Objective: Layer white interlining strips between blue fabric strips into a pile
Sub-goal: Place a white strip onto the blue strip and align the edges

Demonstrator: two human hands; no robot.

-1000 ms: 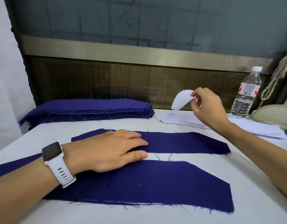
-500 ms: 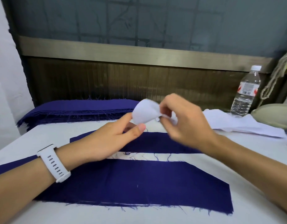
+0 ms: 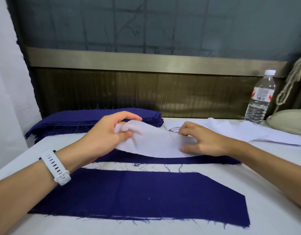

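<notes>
Over the far blue strip (image 3: 163,159) on the table (image 3: 268,184), the left hand (image 3: 102,138) pinches one end of a white strip (image 3: 154,141) and the right hand (image 3: 204,141) holds its other end; a nearer blue strip (image 3: 146,197) lies flat.

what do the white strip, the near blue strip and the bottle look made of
White strip: thin matte cloth, perhaps nonwoven; it sags and creases where held. Near blue strip: matte woven fabric; loose threads fray from its edges. Bottle: clear, glossy plastic, ribbed, with white cap.
</notes>
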